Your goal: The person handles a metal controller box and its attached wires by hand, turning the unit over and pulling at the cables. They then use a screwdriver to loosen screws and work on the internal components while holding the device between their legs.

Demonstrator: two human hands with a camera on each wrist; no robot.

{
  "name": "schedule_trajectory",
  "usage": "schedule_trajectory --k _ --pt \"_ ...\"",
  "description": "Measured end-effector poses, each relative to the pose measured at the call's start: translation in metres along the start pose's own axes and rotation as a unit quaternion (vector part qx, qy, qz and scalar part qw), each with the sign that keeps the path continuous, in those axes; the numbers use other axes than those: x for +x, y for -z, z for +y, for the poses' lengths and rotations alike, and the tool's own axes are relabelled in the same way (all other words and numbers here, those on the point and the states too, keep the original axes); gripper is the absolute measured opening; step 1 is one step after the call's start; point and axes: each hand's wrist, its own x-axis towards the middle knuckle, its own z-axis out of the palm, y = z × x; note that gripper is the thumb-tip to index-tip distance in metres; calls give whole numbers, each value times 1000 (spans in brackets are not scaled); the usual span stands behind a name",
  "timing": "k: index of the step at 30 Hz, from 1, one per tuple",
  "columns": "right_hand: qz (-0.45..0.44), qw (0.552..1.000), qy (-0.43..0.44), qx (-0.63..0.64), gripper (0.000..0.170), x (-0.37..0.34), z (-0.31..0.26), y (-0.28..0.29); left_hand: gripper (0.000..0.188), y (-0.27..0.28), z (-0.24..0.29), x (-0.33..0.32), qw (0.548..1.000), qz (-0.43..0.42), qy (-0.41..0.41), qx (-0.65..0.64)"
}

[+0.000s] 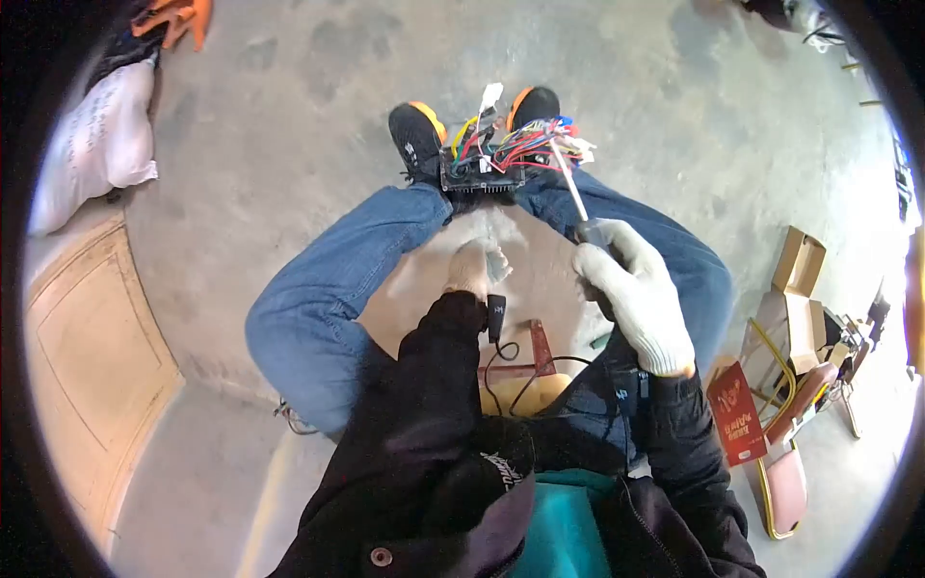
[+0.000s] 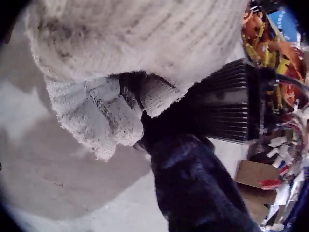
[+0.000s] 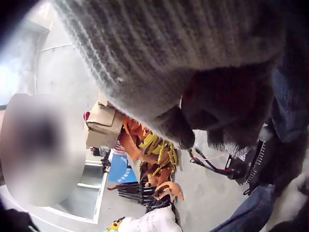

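Note:
In the head view, a black finned controller box [image 1: 482, 176] with many coloured wires rests between the person's ankles. My white-gloved right hand [image 1: 641, 294] grips the dark handle of a screwdriver [image 1: 568, 181]. Its pale shaft slants up and left, the tip overlapping the wire bundle [image 1: 540, 143] and its white connectors. My gloved left hand [image 1: 470, 268] hangs below the box, between the knees, with its fingers curled; I cannot tell whether it holds anything. From the left wrist, the box's fins [image 2: 227, 104] show just beyond that hand.
Concrete floor surrounds the seated person. At right lie an open cardboard box [image 1: 805, 323], a red packet [image 1: 736, 414] and gold-framed pink parts [image 1: 786, 489]. White sacks [image 1: 101, 140] and a wooden panel [image 1: 101, 371] stand left. Orange and yellow parts [image 3: 154, 154] are piled further off.

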Motion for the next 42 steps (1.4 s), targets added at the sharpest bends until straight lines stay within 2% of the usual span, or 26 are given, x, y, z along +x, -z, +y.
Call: schedule_trajectory --k 2,3,4,6,7,8,10,11,13,16,18,25,30,40,42 --pt "-1 999 39 -28 40 -14 5 3 15 -1 10 -15 986 -148 -79 -10" --pt "-4 997 53 -56 45 -24 9 4 14 -22 34 -56 994 -96 -34 26" --pt "0 996 69 -55 45 -36 11 3 14 -26 42 -76 993 -105 -47 28" --pt "13 981 134 -138 53 -58 17 0 12 -29 60 -110 973 -205 -101 -30" --pt "19 971 168 -172 54 -67 26 2 12 -34 70 -141 969 -197 -149 -12" --pt "23 968 182 -172 54 -80 26 1 13 -33 78 -160 956 -254 -132 -66" --pt "28 951 232 -203 52 -112 22 -1 16 -29 88 -203 941 -281 -183 -45" --pt "47 934 273 -226 50 -127 22 -2 16 -24 90 -216 937 -287 -195 -47" --pt "39 928 295 -225 49 -150 25 -1 19 -16 90 -237 912 -312 -266 1" --pt "36 918 319 -231 45 -179 30 -5 22 -7 84 -262 886 -341 -315 10" --pt "56 894 362 -257 44 -192 36 -7 23 -1 78 -268 873 -370 -316 -13" --pt "28 910 335 -243 44 -230 38 -10 22 13 69 -284 836 -427 -337 -72" --pt "22 903 358 -236 44 -231 48 -9 22 16 72 -294 807 -463 -354 -95" --pt "18 902 368 -226 45 -231 50 -9 19 14 69 -297 819 -441 -361 -67" --pt "17 904 366 -222 45 -232 49 -10 19 12 69 -297 806 -464 -360 -77"
